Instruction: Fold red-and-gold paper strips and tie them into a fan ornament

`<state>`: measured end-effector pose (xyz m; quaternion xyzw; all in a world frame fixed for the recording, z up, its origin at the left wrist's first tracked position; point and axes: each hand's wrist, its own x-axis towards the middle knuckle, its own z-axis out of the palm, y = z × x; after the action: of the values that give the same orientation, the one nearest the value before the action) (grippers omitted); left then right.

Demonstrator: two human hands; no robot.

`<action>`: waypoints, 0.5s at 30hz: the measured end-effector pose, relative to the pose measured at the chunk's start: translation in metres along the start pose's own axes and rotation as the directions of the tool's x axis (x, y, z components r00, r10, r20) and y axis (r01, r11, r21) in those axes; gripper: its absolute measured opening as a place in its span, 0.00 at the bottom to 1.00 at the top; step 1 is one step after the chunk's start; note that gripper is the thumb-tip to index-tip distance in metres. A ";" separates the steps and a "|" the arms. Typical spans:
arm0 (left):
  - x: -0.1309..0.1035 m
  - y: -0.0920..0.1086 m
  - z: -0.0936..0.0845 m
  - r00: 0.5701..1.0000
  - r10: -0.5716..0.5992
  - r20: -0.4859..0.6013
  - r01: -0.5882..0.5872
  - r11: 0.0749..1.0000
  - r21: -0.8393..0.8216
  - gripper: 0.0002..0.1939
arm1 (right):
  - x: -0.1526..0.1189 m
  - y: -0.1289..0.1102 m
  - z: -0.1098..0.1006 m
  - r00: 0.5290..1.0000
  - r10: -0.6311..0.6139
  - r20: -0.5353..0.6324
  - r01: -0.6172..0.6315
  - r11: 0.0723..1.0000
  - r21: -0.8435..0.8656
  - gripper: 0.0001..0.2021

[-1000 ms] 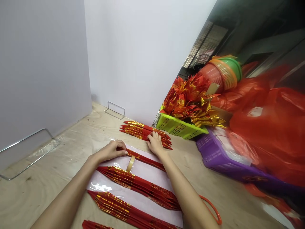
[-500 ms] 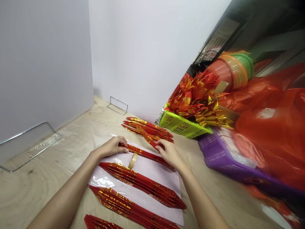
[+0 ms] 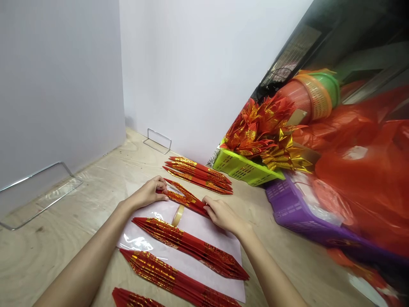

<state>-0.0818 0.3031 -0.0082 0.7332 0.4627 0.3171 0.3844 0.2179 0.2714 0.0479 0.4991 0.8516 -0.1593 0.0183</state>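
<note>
My left hand [image 3: 151,192] pinches the left end of a red-and-gold folded paper strip [image 3: 179,199] on a white sheet [image 3: 220,238]. A second folded strip [image 3: 182,188] lies against it, its left part angled slightly away. My right hand [image 3: 222,214] has its fingers closed on the strips toward their right side; its palm hides that end. Just in front of the strips stands a roll of tape [image 3: 178,215]. Nearer me lie pleated red-and-gold paper bundles, one on the sheet [image 3: 191,247] and another [image 3: 179,279] lower down.
Beyond my hands lie more folded strips [image 3: 198,175]. A lime-green basket [image 3: 246,167] full of red and gold paper pieces stands right, beside a purple basket [image 3: 297,213] with plastic bags. Wire stands [image 3: 158,140] sit along the white wall [image 3: 191,85]. A partial bundle [image 3: 134,298] lies at the front.
My right hand has brought the raised strip down against the strip under my left hand. That strip now lies nearly parallel to it. The left hand has shifted slightly.
</note>
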 end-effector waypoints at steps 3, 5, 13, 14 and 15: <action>0.000 -0.007 0.001 0.993 -0.029 -0.112 0.029 1.000 -0.003 0.15 | -0.002 -0.008 -0.001 1.000 0.013 0.007 -0.012 0.999 -0.049 0.06; -0.001 -0.009 0.002 0.986 -0.040 -0.160 0.038 0.999 -0.015 0.25 | -0.002 -0.013 -0.002 1.000 0.021 0.014 -0.020 0.997 -0.081 0.06; -0.001 -0.001 -0.008 0.998 0.059 -0.019 -0.058 0.997 0.042 0.14 | 0.004 -0.021 -0.001 0.998 0.047 0.030 -0.041 0.981 -0.192 0.06; -0.001 0.000 -0.009 0.998 0.065 0.003 -0.065 0.996 0.056 0.13 | 0.005 -0.021 0.000 0.998 0.051 0.026 -0.045 0.978 -0.205 0.06; 0.000 0.001 -0.009 0.998 0.067 0.014 -0.068 0.995 0.068 0.13 | 0.005 -0.022 0.001 0.998 0.056 0.022 -0.050 0.975 -0.217 0.06</action>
<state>-0.0889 0.3047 -0.0025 0.7631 0.4459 0.3095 0.3508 0.1961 0.2655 0.0511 0.5142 0.8500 -0.0721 0.0888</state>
